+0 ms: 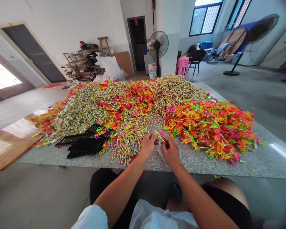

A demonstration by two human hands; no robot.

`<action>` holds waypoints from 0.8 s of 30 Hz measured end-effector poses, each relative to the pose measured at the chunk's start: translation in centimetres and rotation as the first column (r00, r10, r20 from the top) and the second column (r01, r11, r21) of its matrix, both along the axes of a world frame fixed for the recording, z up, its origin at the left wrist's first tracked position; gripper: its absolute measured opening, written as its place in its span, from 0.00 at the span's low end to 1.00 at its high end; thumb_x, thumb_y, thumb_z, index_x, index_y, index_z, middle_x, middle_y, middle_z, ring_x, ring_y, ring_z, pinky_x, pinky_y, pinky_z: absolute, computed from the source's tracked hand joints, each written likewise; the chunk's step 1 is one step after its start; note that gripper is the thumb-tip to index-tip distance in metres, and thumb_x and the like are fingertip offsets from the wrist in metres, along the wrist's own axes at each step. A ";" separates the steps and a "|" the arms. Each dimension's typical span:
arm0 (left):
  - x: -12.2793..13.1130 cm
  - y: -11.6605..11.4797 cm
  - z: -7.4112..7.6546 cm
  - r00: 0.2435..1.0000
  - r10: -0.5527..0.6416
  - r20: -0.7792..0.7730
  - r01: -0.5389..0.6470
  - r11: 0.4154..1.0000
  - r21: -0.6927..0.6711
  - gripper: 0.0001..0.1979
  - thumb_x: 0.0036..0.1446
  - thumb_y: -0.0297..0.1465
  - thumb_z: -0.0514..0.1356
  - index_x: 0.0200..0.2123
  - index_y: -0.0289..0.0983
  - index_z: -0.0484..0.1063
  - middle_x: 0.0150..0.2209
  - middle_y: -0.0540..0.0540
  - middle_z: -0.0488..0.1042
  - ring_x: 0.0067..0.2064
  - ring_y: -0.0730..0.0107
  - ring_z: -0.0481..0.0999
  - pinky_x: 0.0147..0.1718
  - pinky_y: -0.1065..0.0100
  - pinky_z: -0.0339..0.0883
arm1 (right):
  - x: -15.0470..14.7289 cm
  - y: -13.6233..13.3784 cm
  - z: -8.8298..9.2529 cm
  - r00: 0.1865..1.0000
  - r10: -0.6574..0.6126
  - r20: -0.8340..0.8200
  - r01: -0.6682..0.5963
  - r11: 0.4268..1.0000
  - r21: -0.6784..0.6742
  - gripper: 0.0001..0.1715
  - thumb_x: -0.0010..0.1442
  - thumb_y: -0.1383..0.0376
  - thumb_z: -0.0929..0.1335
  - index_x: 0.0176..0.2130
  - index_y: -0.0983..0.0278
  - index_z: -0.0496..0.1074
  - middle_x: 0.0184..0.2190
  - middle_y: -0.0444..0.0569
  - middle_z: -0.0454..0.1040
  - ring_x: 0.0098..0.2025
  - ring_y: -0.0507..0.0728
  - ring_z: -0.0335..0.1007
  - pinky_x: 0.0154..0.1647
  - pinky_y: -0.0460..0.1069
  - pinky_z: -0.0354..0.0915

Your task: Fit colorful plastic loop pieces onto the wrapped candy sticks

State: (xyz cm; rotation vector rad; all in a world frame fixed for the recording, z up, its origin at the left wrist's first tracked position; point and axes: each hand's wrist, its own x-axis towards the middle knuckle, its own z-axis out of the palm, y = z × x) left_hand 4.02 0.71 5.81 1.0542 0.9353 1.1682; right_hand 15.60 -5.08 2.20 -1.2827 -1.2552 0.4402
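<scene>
My left hand (148, 145) is closed in a pinch above the near part of the granite-topped table (193, 163). Between its fingertips and my right hand (170, 152) is a small yellow and pink plastic piece (160, 134) with a thin stick-like part. My right hand pinches the stick end; the fingers hide where the parts meet. Just under the hands a small printed tube (160, 153) lies on the stone. Left of my left hand spreads a pile of similar printed tubes (124, 144). Right of my right hand is a heap of bright plastic pieces (212, 127).
Black slotted plastic trays (85, 144) lie stacked at the left, a few coloured pieces on them. Larger mixed heaps (138, 95) cover the far side. A wooden table (11, 143) adjoins at left. Beyond stand fans (158, 44), pink stools (182, 65) and a shelf rack (78, 63).
</scene>
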 end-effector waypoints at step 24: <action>-0.5 0.5 -2.1 0.942 -0.302 -0.143 0.304 0.953 -0.009 0.19 0.57 0.47 0.65 0.31 0.35 0.73 0.27 0.47 0.74 0.29 0.71 0.73 0.35 0.66 0.68 | 2.2 -0.4 -0.4 0.994 0.024 -0.107 -0.037 0.992 -0.124 0.25 0.62 0.62 0.64 0.55 0.62 0.76 0.45 0.50 0.80 0.40 0.58 0.75 0.48 0.54 0.69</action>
